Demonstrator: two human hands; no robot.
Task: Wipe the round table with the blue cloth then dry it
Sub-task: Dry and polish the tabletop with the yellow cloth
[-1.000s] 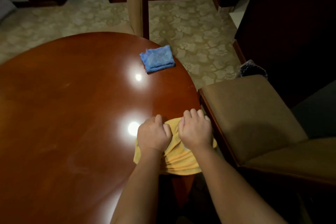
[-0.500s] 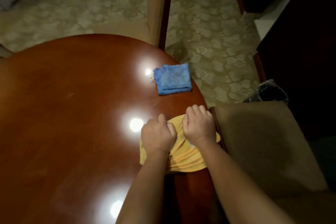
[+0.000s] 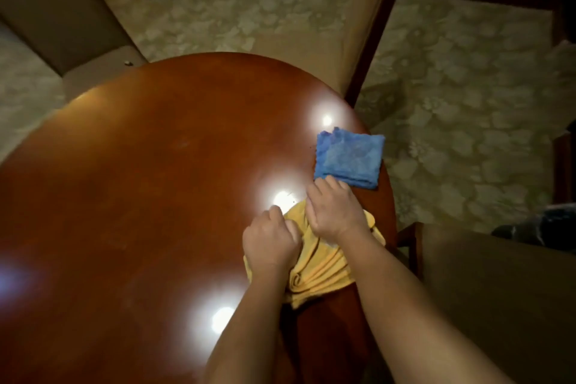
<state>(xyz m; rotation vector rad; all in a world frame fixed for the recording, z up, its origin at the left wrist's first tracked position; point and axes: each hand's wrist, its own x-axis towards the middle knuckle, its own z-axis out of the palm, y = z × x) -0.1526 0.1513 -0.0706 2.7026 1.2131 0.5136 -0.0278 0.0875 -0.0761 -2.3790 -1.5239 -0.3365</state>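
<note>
Where both hands press, yellow cloth lies partly hidden.

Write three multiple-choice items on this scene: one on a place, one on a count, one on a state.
1. Where does the folded blue cloth lie?
A. near the right edge of the round brown wooden table
B. on the carpet
C. on a chair seat

2. How many cloths are on the table?
A. one
B. two
C. three

3. What is the left hand doing?
A. hanging idle
B. lifting the blue cloth
C. gripping the bunched yellow cloth

Answers: 1 A, it lies by the rim just beyond the right hand; 2 B, one blue and one yellow; 3 C, its curled fingers bunch the yellow fabric.
</note>
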